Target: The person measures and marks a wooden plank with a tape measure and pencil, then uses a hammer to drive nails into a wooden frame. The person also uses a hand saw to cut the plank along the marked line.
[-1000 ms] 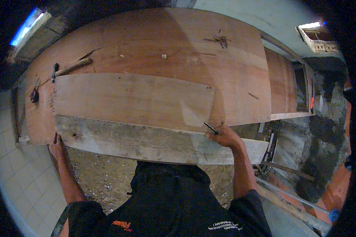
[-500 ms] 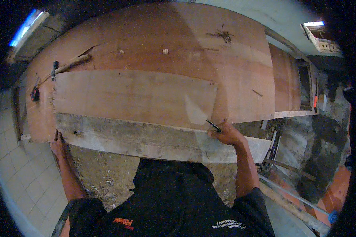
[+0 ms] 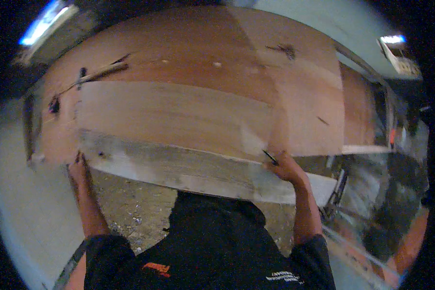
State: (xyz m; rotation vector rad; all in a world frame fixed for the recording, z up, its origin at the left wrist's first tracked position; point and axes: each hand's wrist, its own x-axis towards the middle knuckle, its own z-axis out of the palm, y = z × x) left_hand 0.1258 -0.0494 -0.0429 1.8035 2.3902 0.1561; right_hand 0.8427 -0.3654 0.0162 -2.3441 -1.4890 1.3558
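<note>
A long grey weathered wooden board (image 3: 179, 166) lies crosswise in front of my torso, along the near edge of a thin pale plywood piece (image 3: 174, 108). At the board's left end, my left hand (image 3: 78, 169) is closed with its fingertips on the end; motion blurs them. Toward the board's right part, my right hand (image 3: 287, 168) is closed around a dark pen (image 3: 270, 157), whose tip points up and left over the plywood's near right corner. The right hand's underside is over the board; whether it presses on it I cannot tell.
A large reddish plywood sheet (image 3: 188, 48) lies beneath. On it are a wooden-handled hammer (image 3: 101, 73), a small dark tool (image 3: 54, 104) at far left and a heap of nails (image 3: 287, 50). Metal and wood lengths (image 3: 340, 188) lie at right; a person's limb (image 3: 413, 241) shows there.
The whole view has shifted slightly and blurred, with things on the sheet appearing farther right. Both hands keep their places on the board, and the pen stays in my right hand.
</note>
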